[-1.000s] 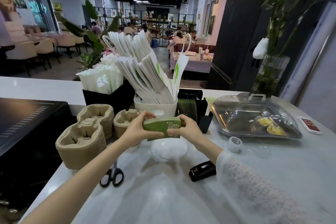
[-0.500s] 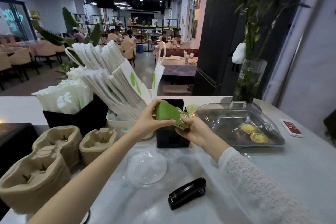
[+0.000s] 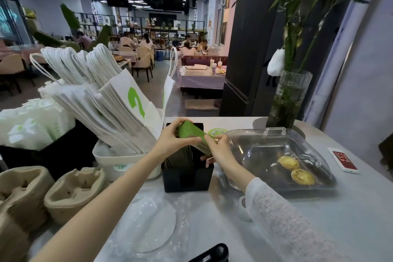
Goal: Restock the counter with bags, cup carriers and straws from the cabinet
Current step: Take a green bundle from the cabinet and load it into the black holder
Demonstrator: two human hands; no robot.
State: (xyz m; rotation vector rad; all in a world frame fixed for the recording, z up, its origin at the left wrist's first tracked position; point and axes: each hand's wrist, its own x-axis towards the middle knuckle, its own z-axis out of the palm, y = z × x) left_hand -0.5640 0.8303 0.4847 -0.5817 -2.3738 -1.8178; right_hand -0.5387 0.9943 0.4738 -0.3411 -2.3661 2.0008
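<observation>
Both hands grip a thick green stack of flat packets point(image 3: 192, 135), tilted over a black holder box point(image 3: 187, 178) on the white counter point(image 3: 319, 215). My left hand point(image 3: 173, 140) clasps the stack's upper left end; my right hand point(image 3: 218, 148) pinches its lower right end. More dark green packets stand inside the box beneath. White paper bags with green print point(image 3: 119, 100) lean in a white tub point(image 3: 112, 160) to the left. Brown pulp cup carriers point(image 3: 72, 193) are stacked at the lower left. Wrapped white packets point(image 3: 32, 125) fill a black bin.
A clear domed tray point(image 3: 276, 155) with two yellow tarts sits right of the box. A glass vase with bamboo point(image 3: 287, 100) stands behind it. A red-and-white phone point(image 3: 345, 160) lies far right. A white lid in plastic wrap point(image 3: 148, 225) and a black stapler point(image 3: 212, 254) lie near me.
The green stack has moved forward and to the right, from above the lid to over the black holder box, and tipped steeper. My view has shifted closer to the box.
</observation>
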